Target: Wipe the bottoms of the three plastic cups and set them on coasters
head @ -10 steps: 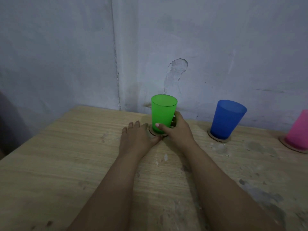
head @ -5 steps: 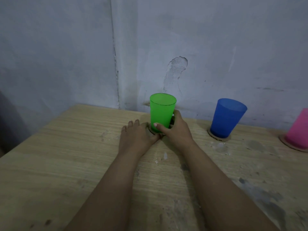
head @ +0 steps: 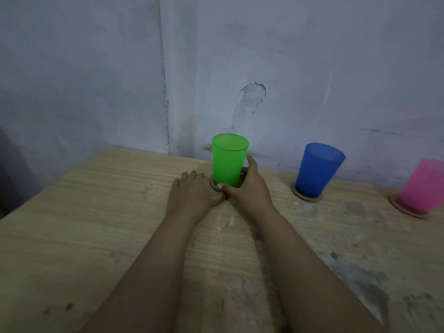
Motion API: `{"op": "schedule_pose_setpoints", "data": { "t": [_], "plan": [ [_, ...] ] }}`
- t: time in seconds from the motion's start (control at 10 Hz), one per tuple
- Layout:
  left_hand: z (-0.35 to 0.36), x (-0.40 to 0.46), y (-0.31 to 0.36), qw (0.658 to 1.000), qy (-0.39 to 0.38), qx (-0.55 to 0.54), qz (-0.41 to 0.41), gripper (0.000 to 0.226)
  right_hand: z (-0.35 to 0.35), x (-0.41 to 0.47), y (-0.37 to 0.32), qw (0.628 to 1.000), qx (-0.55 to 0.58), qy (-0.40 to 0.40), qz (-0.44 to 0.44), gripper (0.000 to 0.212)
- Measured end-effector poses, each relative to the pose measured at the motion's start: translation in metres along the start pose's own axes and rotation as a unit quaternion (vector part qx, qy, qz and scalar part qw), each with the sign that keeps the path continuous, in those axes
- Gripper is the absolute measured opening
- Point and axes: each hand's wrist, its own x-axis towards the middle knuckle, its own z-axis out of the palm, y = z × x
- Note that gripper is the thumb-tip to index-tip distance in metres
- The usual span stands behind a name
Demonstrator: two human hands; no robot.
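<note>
A green plastic cup (head: 228, 159) stands upright on a round cardboard coaster (head: 212, 184) near the back of the wooden table. My right hand (head: 248, 188) wraps around the cup's lower part, thumb in front and fingers behind. Flat on the table just left of the cup lies my left hand (head: 192, 194), its thumb at the coaster's edge. To the right, a blue cup (head: 317, 169) rests on its coaster (head: 306, 198). Further right, at the frame edge, a pink cup (head: 425, 186) sits on a third coaster (head: 398, 209).
The wooden table (head: 96, 224) is stained and dusty, with dark smudges at the right front. A grey plastered wall with a chipped patch (head: 252, 97) rises right behind the cups. The table's left edge runs diagonally at the left.
Both hands and the green cup stay in nearly the same place; the cup has settled slightly onto its coaster. The blue and pink cups have not moved.
</note>
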Motion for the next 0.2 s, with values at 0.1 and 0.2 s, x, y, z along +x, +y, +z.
{"op": "schedule_pose_setpoints", "data": {
  "t": [0.1, 0.2],
  "plan": [
    [0.001, -0.009, 0.002, 0.999, 0.003, -0.042, -0.031, 0.094, -0.005, -0.015, 0.0, 1.0, -0.022, 0.004, 0.021, 0.112],
    [-0.004, -0.021, 0.004, 0.999, -0.008, -0.031, -0.036, 0.106, -0.017, -0.036, -0.003, 0.995, -0.095, -0.023, 0.027, 0.096]
  ]
}}
